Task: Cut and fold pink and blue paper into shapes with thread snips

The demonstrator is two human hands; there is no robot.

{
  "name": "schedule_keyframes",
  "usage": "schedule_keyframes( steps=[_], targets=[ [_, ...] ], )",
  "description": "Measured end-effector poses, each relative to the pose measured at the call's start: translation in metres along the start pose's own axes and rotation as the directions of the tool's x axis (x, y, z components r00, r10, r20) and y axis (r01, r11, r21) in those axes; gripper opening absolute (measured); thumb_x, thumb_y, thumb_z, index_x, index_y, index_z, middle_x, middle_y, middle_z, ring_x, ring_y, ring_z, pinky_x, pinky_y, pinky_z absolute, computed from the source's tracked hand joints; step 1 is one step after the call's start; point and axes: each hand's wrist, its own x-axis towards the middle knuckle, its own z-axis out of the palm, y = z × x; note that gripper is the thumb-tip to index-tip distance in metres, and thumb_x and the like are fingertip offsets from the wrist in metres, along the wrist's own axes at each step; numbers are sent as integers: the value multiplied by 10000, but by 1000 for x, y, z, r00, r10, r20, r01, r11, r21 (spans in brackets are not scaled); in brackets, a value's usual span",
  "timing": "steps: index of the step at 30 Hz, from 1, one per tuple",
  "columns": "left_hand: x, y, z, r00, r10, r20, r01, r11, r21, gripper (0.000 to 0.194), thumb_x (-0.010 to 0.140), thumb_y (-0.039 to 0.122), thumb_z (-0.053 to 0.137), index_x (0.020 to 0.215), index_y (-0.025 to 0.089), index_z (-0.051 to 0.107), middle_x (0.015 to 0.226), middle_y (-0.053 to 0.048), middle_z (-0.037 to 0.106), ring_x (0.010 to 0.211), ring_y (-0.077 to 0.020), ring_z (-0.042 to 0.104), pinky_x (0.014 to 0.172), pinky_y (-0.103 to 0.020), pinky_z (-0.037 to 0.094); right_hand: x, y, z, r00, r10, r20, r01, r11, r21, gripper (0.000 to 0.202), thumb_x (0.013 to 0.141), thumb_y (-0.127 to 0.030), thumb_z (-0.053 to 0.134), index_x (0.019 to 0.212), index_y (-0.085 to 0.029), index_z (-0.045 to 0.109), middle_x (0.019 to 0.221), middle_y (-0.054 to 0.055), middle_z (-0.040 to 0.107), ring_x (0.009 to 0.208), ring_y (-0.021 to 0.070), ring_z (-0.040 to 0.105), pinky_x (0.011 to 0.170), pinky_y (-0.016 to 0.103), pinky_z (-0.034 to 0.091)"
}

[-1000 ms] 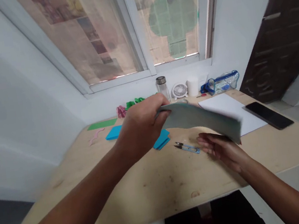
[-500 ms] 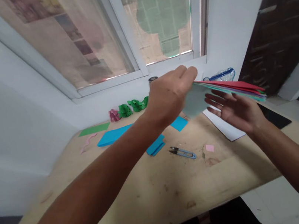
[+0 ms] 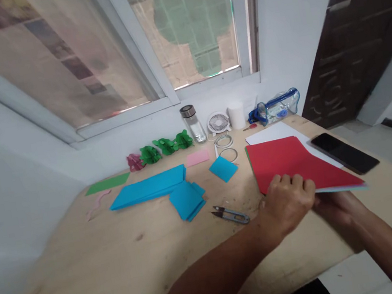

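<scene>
A stack of coloured paper sheets, red on top with a pale edge showing below, lies tilted at the right of the table. My left hand is closed on its near edge, knuckles up. Under that same edge is my right hand; the paper and my left hand hide its fingers. White sheets lie partly beneath the stack. Thread snips rest left of my hands. Folded blue paper strips, smaller blue pieces and a blue square lie farther left.
A black phone lies right of the stack. Along the wall stand green paper shapes, a pink one, a glass bottle, a small fan, a white roll and a clear pouch. Tape rings lie before the fan.
The paper stack has come down from mid-air to the table's right side, its red face now up. My left hand moved down with it, and my right hand went under its near edge.
</scene>
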Motion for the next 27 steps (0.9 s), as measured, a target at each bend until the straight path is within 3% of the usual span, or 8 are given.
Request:
schedule_keyframes(
  steps=[2, 4, 6, 9, 12, 14, 21, 27],
  targets=[
    [-8, 9, 5, 997, 10, 76, -8, 999, -37, 73, 877, 157, 451, 843, 166, 514, 751, -52, 557, 676, -209, 584, 563, -331, 402, -28, 6, -12, 969, 238, 60, -245, 950, 191, 115, 815, -351, 625, 830, -259, 693, 801, 39, 694, 672, 213, 628, 552, 359, 551],
    [-13, 15, 8, 993, 1, 118, 7, 998, -69, 56, 874, 165, 468, 839, 165, 511, 752, -53, 557, 679, -212, 582, 574, -345, 417, -50, 7, -19, 880, 455, 137, -471, 796, 379, 66, 724, -261, 713, 784, -245, 692, 783, 36, 696, 736, 227, 645, 647, 377, 565],
    [-15, 20, 11, 989, -11, 147, 25, 995, -97, 35, 861, 168, 498, 829, 168, 511, 744, -50, 556, 679, -209, 577, 585, -353, 426, -62, 4, -20, 837, 517, 176, -535, 709, 460, 74, 694, -242, 741, 723, -223, 675, 800, 48, 693, 755, 226, 649, 695, 379, 560],
    [-15, 28, 16, 983, -2, 186, 25, 993, -117, 50, 873, 184, 502, 830, 184, 527, 758, -68, 567, 709, -199, 575, 602, -348, 429, -61, -4, -13, 778, 601, 182, -596, 614, 517, 152, 718, -339, 728, 729, -205, 658, 697, 31, 659, 578, 174, 602, 546, 314, 543],
    [-15, 34, 18, 983, 0, 182, 23, 992, -128, 83, 896, 171, 456, 864, 158, 531, 785, -72, 571, 733, -202, 575, 610, -347, 429, -49, -6, -6, 665, 747, 16, -623, 542, 564, 201, 674, -313, 763, 653, -195, 602, 532, -25, 578, 441, 121, 520, 404, 229, 470],
    [-17, 35, 13, 984, -5, 178, 33, 988, -152, 91, 894, 148, 442, 907, 127, 529, 808, -61, 569, 743, -205, 572, 631, -351, 433, -39, -2, -5, 617, 780, -108, -607, 559, 565, 183, 640, -226, 775, 724, -183, 619, 564, -25, 610, 455, 123, 540, 388, 212, 455],
    [-33, 24, -17, 967, -92, 239, 169, 931, -325, 272, 874, 340, 546, 1078, 162, 524, 981, -60, 580, 956, -229, 528, 845, -385, 427, 8, 18, -21, 699, 694, -175, -568, 687, 453, 174, 727, -117, 678, 884, -181, 639, 651, 20, 688, 493, 156, 608, 411, 233, 497],
    [-52, 7, -20, 928, -154, 339, 297, 856, -423, 237, 869, 290, 546, 1083, 188, 545, 1029, -54, 608, 1000, -226, 532, 886, -398, 436, 46, 28, -29, 705, 687, -176, -574, 698, 427, 156, 790, -55, 588, 819, -208, 587, 622, -7, 686, 471, 149, 624, 415, 243, 532]
  ],
)
